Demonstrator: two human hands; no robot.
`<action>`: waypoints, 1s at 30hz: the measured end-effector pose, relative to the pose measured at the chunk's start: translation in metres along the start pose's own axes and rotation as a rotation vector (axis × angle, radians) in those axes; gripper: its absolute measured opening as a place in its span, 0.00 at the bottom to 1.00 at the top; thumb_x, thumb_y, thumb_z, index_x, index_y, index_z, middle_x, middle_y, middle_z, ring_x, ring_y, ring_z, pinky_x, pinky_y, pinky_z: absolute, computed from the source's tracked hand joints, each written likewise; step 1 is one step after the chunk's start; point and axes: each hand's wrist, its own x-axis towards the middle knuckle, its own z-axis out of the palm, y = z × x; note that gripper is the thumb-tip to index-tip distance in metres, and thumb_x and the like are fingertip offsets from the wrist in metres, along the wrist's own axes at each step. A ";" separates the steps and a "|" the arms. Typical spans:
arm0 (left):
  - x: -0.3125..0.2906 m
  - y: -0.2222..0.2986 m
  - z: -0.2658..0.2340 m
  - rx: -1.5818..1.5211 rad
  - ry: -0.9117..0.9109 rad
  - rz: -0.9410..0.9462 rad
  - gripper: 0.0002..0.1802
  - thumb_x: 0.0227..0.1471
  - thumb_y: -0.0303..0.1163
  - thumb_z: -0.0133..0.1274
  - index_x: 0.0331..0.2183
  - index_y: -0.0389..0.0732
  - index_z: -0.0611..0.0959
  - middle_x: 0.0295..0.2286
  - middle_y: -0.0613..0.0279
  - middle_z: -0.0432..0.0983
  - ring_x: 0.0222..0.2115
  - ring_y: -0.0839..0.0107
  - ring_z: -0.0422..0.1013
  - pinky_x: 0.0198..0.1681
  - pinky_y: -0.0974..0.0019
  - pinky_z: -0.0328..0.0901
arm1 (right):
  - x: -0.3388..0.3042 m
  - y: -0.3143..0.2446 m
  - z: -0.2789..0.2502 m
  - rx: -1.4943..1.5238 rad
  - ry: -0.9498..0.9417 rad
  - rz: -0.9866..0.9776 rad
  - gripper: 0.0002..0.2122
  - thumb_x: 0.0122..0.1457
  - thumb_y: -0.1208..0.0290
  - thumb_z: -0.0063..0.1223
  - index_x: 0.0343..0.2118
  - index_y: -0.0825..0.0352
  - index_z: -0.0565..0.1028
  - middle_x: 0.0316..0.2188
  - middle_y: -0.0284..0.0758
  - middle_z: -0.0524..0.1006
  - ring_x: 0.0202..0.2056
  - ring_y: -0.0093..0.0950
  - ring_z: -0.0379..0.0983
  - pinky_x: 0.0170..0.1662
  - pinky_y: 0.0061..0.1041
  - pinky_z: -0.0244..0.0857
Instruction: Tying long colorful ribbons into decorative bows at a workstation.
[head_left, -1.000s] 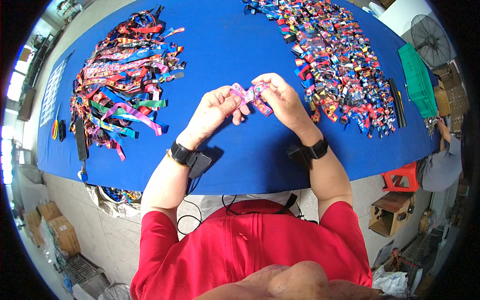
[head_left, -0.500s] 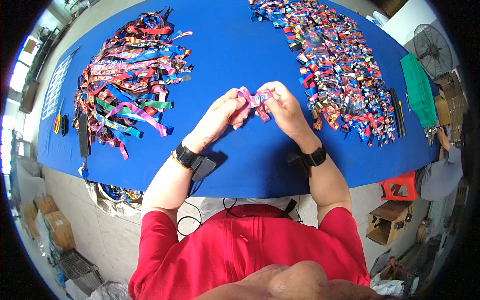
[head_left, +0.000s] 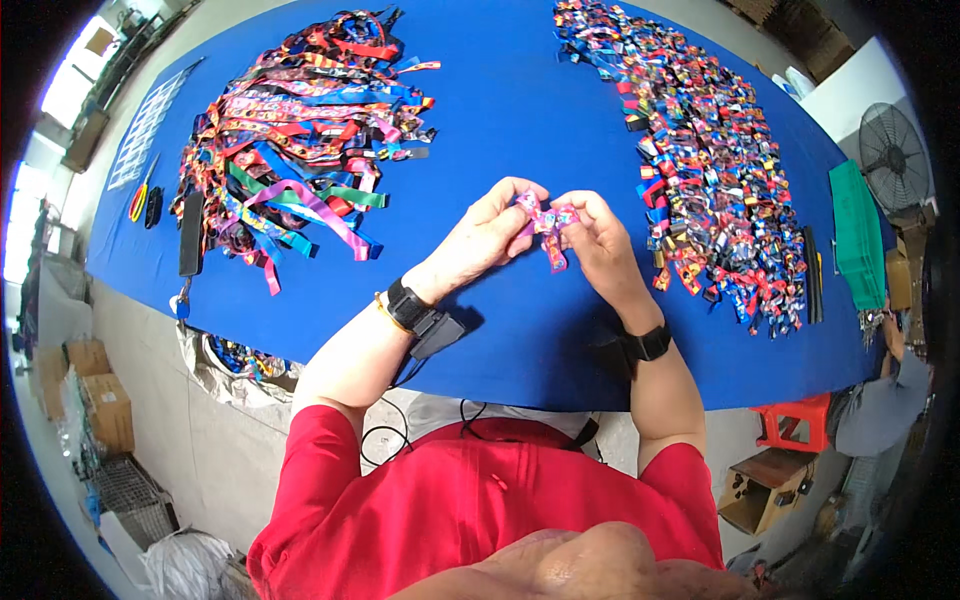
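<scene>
Above the middle of the blue-covered table, a pink and purple patterned ribbon bow (head_left: 549,222) is pinched between my two hands. My left hand (head_left: 497,225) grips its left loop with thumb and fingers. The right loop is in the fingers of my right hand (head_left: 598,240), and a short tail hangs down between them. To the left lies a heap of loose printed ribbons (head_left: 290,130) in many colours. On the right, a wide band of finished-looking small ribbon bows (head_left: 720,170) covers the table, close to my right hand.
Orange-handled scissors (head_left: 138,203) and a white wire rack (head_left: 150,130) lie at the table's left edge. A green bin (head_left: 858,235) and a black fan (head_left: 893,155) stand at the right. A red stool (head_left: 797,422) is below; another person's arm (head_left: 893,335) shows beyond.
The view has shifted, so the table's things sit further right. Both hands still hold the bow, whose tail now hangs more straight down; my fingers have moved slightly on its loops.
</scene>
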 end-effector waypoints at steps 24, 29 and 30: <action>-0.007 0.000 0.013 0.102 0.024 0.095 0.10 0.65 0.40 0.47 0.41 0.44 0.74 0.19 0.76 0.64 0.16 0.88 0.54 0.18 0.79 0.48 | -0.006 -0.019 0.015 0.065 0.110 0.217 0.09 0.68 0.72 0.39 0.46 0.65 0.70 0.27 0.26 0.73 0.20 0.09 0.60 0.20 0.10 0.53; -0.005 -0.006 0.013 0.069 -0.020 0.104 0.12 0.65 0.41 0.47 0.41 0.42 0.73 0.19 0.76 0.64 0.16 0.88 0.53 0.18 0.79 0.48 | -0.008 -0.019 0.016 0.121 0.142 0.141 0.11 0.69 0.68 0.37 0.48 0.66 0.68 0.25 0.27 0.71 0.19 0.10 0.58 0.18 0.11 0.51; -0.006 -0.006 0.014 0.070 -0.022 0.104 0.12 0.65 0.41 0.47 0.41 0.42 0.73 0.19 0.76 0.64 0.16 0.88 0.53 0.18 0.79 0.48 | -0.009 -0.017 0.016 0.121 0.144 0.139 0.11 0.69 0.68 0.37 0.48 0.66 0.68 0.25 0.27 0.71 0.19 0.10 0.58 0.18 0.11 0.51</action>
